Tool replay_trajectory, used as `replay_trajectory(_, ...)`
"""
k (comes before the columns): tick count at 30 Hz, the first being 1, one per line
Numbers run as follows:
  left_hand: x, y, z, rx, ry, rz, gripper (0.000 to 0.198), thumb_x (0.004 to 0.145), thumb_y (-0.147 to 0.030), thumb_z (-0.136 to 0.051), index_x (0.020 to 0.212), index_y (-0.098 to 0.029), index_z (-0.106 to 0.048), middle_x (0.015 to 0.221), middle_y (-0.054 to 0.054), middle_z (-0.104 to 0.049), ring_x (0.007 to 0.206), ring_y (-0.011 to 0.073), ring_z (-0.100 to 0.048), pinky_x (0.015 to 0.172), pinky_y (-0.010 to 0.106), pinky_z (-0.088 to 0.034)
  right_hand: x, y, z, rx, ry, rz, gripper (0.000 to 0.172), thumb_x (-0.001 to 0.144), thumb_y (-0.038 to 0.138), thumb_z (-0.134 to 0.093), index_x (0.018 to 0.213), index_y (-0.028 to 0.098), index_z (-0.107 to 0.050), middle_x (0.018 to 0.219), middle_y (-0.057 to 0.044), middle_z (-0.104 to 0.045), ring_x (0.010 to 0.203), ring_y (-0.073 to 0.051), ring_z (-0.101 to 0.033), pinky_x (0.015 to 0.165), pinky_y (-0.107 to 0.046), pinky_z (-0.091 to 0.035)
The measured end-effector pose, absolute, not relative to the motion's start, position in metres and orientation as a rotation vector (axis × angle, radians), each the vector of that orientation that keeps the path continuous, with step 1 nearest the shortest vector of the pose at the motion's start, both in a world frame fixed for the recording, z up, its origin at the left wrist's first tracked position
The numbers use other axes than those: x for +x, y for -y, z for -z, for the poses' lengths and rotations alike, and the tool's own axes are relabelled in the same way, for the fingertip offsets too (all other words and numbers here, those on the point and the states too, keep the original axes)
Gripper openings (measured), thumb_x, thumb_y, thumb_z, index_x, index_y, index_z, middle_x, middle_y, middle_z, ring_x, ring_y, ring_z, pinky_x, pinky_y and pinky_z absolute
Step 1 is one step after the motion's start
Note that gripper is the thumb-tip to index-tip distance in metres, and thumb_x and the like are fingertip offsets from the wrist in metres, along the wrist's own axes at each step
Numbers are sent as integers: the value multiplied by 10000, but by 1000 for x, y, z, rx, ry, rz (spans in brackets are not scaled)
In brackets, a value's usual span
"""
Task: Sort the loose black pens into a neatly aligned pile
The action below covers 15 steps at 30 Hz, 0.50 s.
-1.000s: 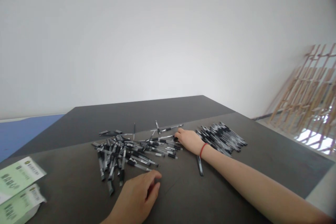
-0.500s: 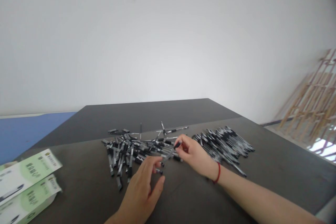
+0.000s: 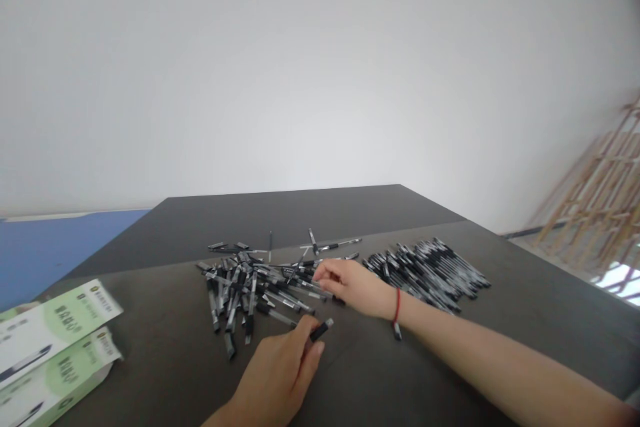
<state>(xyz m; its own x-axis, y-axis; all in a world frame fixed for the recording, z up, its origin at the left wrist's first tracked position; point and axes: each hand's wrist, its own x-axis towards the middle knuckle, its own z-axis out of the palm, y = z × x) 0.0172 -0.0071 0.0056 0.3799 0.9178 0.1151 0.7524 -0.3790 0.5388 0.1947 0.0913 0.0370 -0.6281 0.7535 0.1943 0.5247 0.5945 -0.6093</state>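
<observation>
My left hand is closed around a black-and-clear pen, thumb and forefinger near one capped-looking end; the pen's clear barrel runs back behind the fingers. To the upper right, my right hand dips to the right edge of a jumbled heap of pens. Its fingers curl in close to the thumb among those pens, and whatever may be between the tips cannot be made out. Beyond the right wrist lies a row of pens, mostly side by side at a slant. One pen end pokes out from under the wrist.
Two green-and-white pen boxes overlap at the table's left edge. A few stray pens lie behind the heap. The dark table reaches toward a white wall. A wooden rack leans at the far right.
The pen in my right hand's fingers is now gripped by my left hand, which has closed. My right hand has shifted left over the heap.
</observation>
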Motion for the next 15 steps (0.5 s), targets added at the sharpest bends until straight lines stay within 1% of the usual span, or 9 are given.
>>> replay_trajectory(1,17,7,-6,2254,-1445,-572,233,929,-288,-340,1049,-237,-533,828,20,-695,792,192,-671,691,238,-457,190,-105,-37,-1052,2491,-495,139,863,157,-482,947,170,-592,763,1,-617,696,-116,-550,626,-212,-396)
replay_trajectory(3,16,7,-6,2257,-1448,-606,255,936,-298,-321,1006,-232,-557,802,23,-690,781,184,-669,703,230,-460,179,-129,-33,-1068,2703,-109,213,876,122,-443,1021,169,-592,914,-46,-637,830,-147,-581,708,-239,-416)
replay_trajectory(5,16,7,-6,2253,-1448,-637,268,940,-299,-312,980,-229,-568,793,26,-686,769,178,-667,702,222,-461,168,-147,-27,-1037,2805,29,227,882,127,-437,1040,166,-596,1003,-80,-623,877,-174,-589,728,-264,-427)
replay_trajectory(10,15,6,-7,2241,-1431,-638,264,940,-296,-317,946,-225,-571,783,22,-678,747,171,-658,676,213,-454,148,-161,-23,-957,2899,94,180,891,154,-438,929,147,-614,961,-101,-605,815,-185,-594,675,-268,-437)
replay_trajectory(13,15,6,-7,2214,-1427,-649,266,942,-301,-312,926,-220,-565,787,24,-674,755,174,-651,683,218,-450,148,-156,-30,-933,2877,124,179,908,172,-419,931,148,-595,980,-99,-596,844,-182,-577,691,-270,-430)
replay_trajectory(15,15,5,-7,2184,-1428,-672,267,943,-305,-308,913,-220,-559,787,23,-672,758,174,-646,692,222,-446,155,-145,-37,-949,2714,32,139,895,179,-445,925,151,-578,952,-79,-598,837,-167,-560,707,-265,-420)
